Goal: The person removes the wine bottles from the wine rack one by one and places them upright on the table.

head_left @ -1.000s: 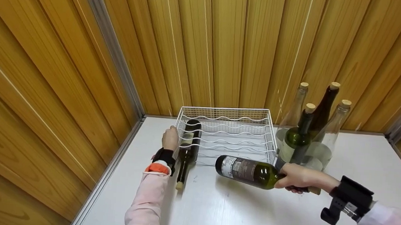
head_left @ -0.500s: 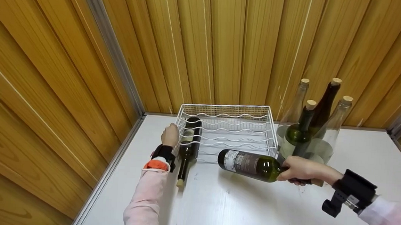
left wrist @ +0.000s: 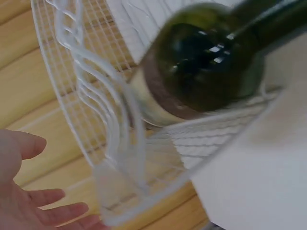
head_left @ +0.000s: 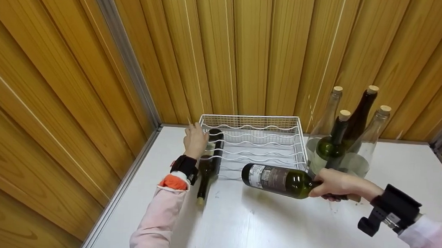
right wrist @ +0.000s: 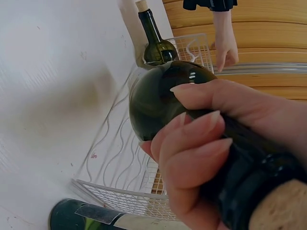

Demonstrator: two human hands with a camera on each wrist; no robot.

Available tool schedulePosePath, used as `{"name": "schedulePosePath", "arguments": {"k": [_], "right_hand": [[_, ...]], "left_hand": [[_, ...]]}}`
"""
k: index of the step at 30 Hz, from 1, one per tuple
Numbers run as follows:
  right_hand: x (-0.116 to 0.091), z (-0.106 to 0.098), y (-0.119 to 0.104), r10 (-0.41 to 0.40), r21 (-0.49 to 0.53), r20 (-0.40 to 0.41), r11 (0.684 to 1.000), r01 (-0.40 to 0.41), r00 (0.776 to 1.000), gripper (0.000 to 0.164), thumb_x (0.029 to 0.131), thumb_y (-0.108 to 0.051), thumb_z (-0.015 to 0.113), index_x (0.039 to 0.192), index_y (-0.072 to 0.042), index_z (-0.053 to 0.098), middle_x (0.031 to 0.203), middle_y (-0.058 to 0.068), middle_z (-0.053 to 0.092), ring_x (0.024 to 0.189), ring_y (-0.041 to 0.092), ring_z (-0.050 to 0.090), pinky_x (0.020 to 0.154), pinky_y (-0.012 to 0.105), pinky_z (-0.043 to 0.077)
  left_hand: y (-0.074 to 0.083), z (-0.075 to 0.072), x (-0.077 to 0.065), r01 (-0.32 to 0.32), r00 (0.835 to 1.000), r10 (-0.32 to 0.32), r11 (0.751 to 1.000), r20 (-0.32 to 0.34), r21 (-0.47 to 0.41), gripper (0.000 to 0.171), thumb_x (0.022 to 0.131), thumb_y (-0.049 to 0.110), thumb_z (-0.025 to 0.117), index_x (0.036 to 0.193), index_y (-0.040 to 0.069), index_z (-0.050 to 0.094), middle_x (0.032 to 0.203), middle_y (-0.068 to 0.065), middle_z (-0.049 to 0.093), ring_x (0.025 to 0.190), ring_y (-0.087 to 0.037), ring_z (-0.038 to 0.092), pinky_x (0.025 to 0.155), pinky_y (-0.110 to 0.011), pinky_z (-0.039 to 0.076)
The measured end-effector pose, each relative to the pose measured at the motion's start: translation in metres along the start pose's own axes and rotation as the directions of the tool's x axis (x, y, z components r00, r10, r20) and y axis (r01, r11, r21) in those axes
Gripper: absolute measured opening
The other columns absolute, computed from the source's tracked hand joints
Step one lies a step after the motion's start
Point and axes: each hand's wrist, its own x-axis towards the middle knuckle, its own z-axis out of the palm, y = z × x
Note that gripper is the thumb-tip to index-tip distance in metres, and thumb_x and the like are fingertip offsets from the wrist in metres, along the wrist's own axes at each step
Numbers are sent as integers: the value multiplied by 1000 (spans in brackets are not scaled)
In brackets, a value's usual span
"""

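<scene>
My left hand (head_left: 196, 139) is by the left side of a white wire wine rack (head_left: 249, 115), fingers stretched out. In the left wrist view the left hand (left wrist: 29, 203) is spread beside the rack's corner, holding nothing. A dark green corked wine bottle (head_left: 218, 148) lies in the leftmost row of the rack, its neck toward me. My right hand (head_left: 334, 182) grips a second green wine bottle (head_left: 273, 179) round its neck. That bottle is held sideways in front of the rack, base pointing left. In the right wrist view the fingers wrap its neck, below the cork (right wrist: 280, 208).
Several corked bottles stand upright right of the rack, among them a green bottle (head_left: 328, 149), a brown bottle (head_left: 359, 117) and a clear bottle (head_left: 371, 137). Wood-panelled walls (head_left: 248, 53) close off the back and left of the white table (head_left: 252, 233).
My left hand has released the rack's side, moved slightly farther back and straightened its fingers. The right hand's bottle has shifted slightly up and right in the head view.
</scene>
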Motion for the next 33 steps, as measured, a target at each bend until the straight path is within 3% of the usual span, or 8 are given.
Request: {"name": "schedulePosePath", "arguments": {"k": [4,8,12,15,18,23,27,33], "right_hand": [[-1,-3,-1,1,-8,5,1000,-1,1000,20,88,-17,72,72,-10,63,55,-6,49,49,6,46,47,20,37],[-2,-4,-1,-6,-12,11,1000,6,1000,20,88,-18,73,73,-10,64,56,-6,49,50,6,46,47,21,37],[-4,-7,0,-15,-22,18,1000,15,1000,22,87,-18,72,70,-11,61,55,-6,48,49,6,45,47,21,36],[-4,-9,0,-23,-31,24,999,23,999,24,87,-17,72,68,-12,59,54,-6,48,48,6,45,47,21,36],[-4,-9,0,-23,-33,29,999,24,999,24,87,-18,72,68,-12,59,54,-6,49,48,6,45,47,20,37],[-5,-10,0,-23,-35,41,999,24,999,24,87,-17,72,67,-12,59,55,-6,49,49,7,45,47,21,37],[-5,-11,0,-32,-39,45,999,34,998,26,87,-17,73,66,-12,58,55,-6,49,48,7,45,47,20,37],[-5,-11,-2,-32,-26,54,999,33,998,25,87,-17,73,67,-12,59,55,-6,49,49,7,45,47,20,37]], "left_hand": [[22,-1,-5,-180,984,179,983,-17,-24,39,95,20,71,114,-9,53,111,-27,57,106,-43,57,81,-52,54],[45,-3,-18,-369,930,367,927,-34,-72,39,94,22,71,112,-8,53,107,-25,59,101,-42,59,86,-49,52],[67,-8,-30,-502,853,517,849,67,-162,46,98,30,66,121,-7,52,115,-23,59,109,-39,58,96,-46,50],[79,-10,-38,-561,770,609,788,189,-253,48,100,34,62,127,-4,50,124,-20,58,118,-35,56,104,-43,47],[84,-9,-46,-575,688,658,752,307,-323,49,102,37,60,131,-1,50,130,-17,57,123,-31,55,107,-41,46],[87,-2,-58,-586,598,677,735,429,-342,57,98,47,63,136,6,50,135,-13,57,127,-27,54,108,-37,45],[91,4,-67,-617,549,696,711,462,-338,70,90,53,71,138,8,48,137,-12,56,128,-25,55,110,-35,43],[97,17,-79,-677,500,739,658,451,-328,88,77,56,83,140,8,46,135,-8,56,125,-21,55,107,-28,44]]}}
